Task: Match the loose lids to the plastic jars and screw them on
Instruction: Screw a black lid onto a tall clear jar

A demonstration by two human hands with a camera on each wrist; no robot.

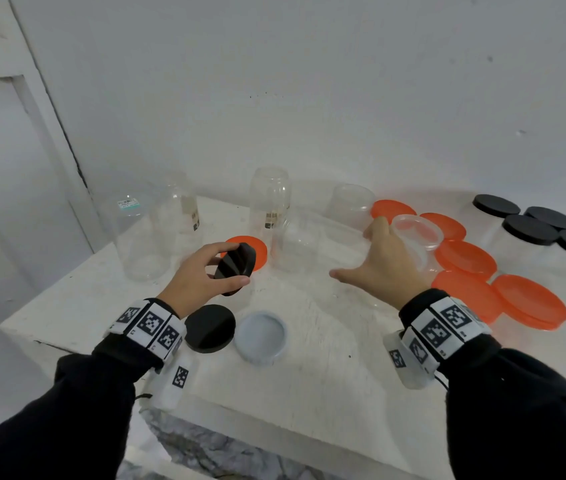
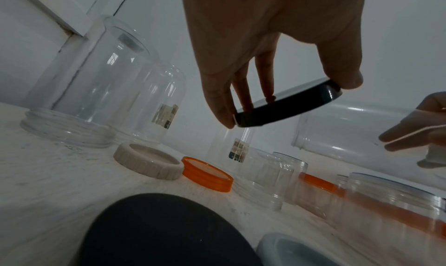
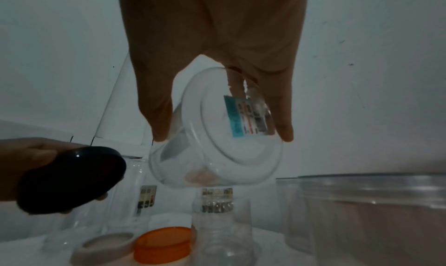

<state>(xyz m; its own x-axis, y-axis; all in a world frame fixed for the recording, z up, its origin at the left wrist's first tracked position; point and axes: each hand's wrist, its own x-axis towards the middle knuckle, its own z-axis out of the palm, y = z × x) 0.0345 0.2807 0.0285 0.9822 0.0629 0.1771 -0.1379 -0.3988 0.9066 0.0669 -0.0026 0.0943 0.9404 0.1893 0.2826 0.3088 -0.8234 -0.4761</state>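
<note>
Black lid (image 1: 235,268) (one) in left hand (image 1: 195,278), right hand (image 1: 387,263) gripping clear jar (image 1: 413,242)

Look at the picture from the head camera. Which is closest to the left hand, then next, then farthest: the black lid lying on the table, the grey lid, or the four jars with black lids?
1. Black lid on the table: nearest, just below the left hand, by its wrist.
2. Grey lid: next, right beside that black lid.
3. Four black-lidded jars: farthest, at the table's far right.
</note>
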